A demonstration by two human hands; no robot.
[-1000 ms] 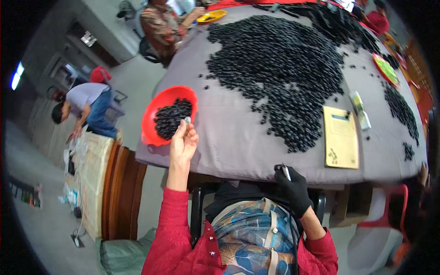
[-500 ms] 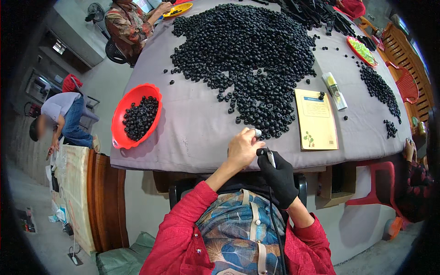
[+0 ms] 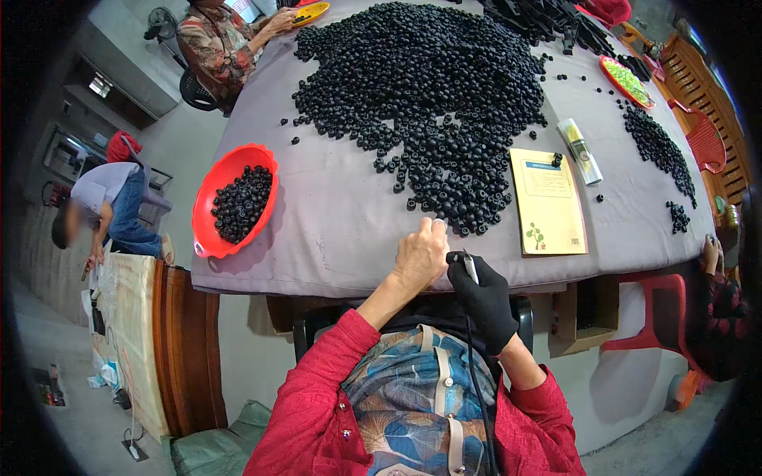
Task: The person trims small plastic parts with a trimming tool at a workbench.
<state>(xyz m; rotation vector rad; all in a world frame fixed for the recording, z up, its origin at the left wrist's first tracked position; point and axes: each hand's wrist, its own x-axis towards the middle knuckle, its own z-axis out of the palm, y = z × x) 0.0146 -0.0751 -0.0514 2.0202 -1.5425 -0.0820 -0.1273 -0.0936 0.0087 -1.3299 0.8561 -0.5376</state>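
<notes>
At lower centre, the gloved right hand (image 3: 484,305) grips a corded pen-like tool (image 3: 471,270), now closely paired with the bare left hand (image 3: 421,254), contents hidden, which has come to the upper-centre black bead pile (image 3: 436,103) from the red bowl (image 3: 204,216) at left.

no readable words, tiny print (image 3: 546,186) on yellow booklet (image 3: 548,208), small barcode (image 3: 575,241) at its lower right

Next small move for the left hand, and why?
Probably pinch one off the near end of the black bead pile: the bare left hand is just beside it, and the gloved right hand holds a white pen-like tool close by. Whether the left hand holds one is hidden.
</notes>
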